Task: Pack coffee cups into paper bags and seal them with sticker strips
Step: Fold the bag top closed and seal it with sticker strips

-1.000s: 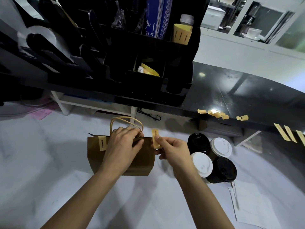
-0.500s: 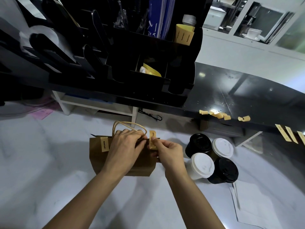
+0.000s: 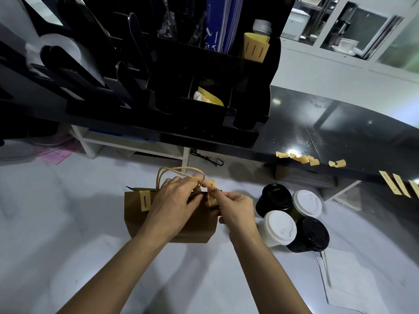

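Note:
A brown paper bag (image 3: 136, 220) with twine handles stands on the white counter. One yellow sticker strip (image 3: 145, 200) is folded over its top edge at the left. My left hand (image 3: 174, 200) grips the bag's top near the handles. My right hand (image 3: 235, 207) pinches a second sticker strip (image 3: 212, 191) against the bag's top at its right end. Several lidded coffee cups stand to the right, among them a white-lidded cup (image 3: 280, 227) and a black-lidded cup (image 3: 311, 234).
A black shelf (image 3: 317, 137) crosses behind, with loose sticker strips (image 3: 301, 157) and more strips (image 3: 399, 184) hanging off its edge. A black organizer (image 3: 181, 75) with lids and sleeves sits on it. White paper (image 3: 353, 284) lies at the right.
My right hand has brought the sticker strip left onto the bag's top edge, beside my left hand. The bag and cups have stayed put.

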A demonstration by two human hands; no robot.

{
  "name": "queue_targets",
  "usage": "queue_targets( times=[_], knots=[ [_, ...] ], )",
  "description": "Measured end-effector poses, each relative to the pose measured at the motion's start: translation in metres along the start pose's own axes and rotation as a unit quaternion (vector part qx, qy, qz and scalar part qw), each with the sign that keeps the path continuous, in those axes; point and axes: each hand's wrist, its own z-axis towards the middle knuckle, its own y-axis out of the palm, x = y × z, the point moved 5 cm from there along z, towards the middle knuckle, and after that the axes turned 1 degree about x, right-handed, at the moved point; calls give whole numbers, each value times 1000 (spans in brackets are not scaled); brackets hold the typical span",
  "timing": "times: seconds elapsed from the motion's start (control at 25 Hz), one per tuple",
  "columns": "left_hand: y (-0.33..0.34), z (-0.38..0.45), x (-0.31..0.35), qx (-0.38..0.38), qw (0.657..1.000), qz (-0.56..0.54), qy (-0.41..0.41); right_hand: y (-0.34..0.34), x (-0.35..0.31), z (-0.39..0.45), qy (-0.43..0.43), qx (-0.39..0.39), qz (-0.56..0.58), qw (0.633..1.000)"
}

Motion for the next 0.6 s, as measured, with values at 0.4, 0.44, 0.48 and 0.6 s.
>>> queue_targets(
  times=[0.4,0.44,0.48,0.6],
  knots=[
    [4,18,1,-98,994,31,27,0,2,-3,7,-2,-1,1000],
    [4,19,1,-105,993,36,25,0,2,-3,7,-3,-1,1000],
    [5,18,1,-108,993,41,23,0,2,-3,9,-3,-2,1000],
    [7,15,4,-106,993,48,22,-2,3,-4,25,-8,-21,999]
  ],
)
